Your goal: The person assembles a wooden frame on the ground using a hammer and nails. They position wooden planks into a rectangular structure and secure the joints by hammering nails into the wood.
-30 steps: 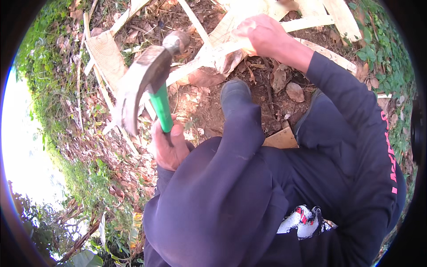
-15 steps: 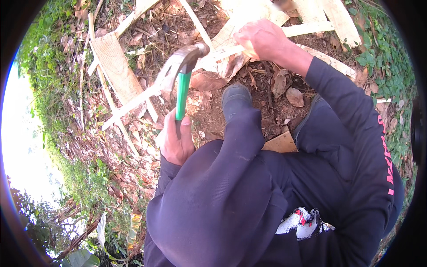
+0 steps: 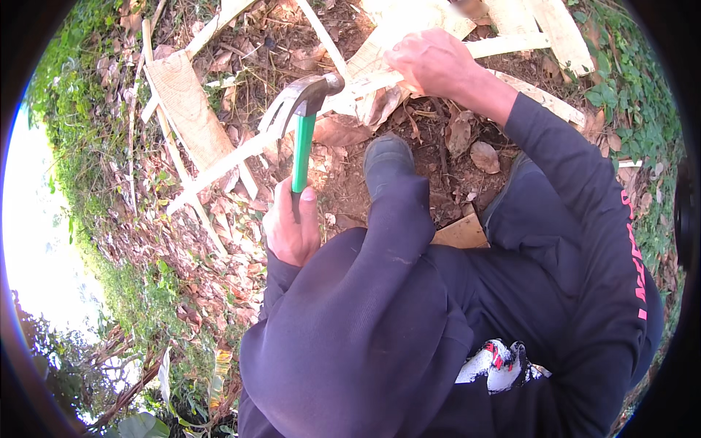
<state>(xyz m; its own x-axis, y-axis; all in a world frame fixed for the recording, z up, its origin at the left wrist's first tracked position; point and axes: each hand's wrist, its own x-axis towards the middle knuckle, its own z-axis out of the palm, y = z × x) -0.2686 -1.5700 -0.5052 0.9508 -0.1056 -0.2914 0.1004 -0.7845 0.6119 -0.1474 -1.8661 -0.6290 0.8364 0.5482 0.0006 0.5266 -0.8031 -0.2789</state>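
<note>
My left hand [image 3: 292, 228] is wrapped around the lower handle of a claw hammer [image 3: 302, 150]. The hammer stands roughly upright, with a green and black handle and a worn metal head, claw toward the left. Behind its head runs a long, thin wooden strip [image 3: 234, 159], slanting up to the right. My right hand [image 3: 429, 64] is closed over this strip farther along, knuckles up. The fingertips are mostly hidden, and I cannot make out whether a small thing is also in them. A wide pale board [image 3: 371, 50] lies under the strip beside the right hand.
Wooden boards [image 3: 191, 109] and narrow sticks [image 3: 321, 36] lie on soil and dry leaves. More boards [image 3: 561, 36] are at the far right. My boot [image 3: 388, 164] stands just below the strip. A small wood piece [image 3: 463, 232] sits between my legs. Green plants [image 3: 635, 102] border the ground.
The hammer and left hand have shifted very slightly, and the hammer head now looks sharper. My right hand stays in place on the strip.
</note>
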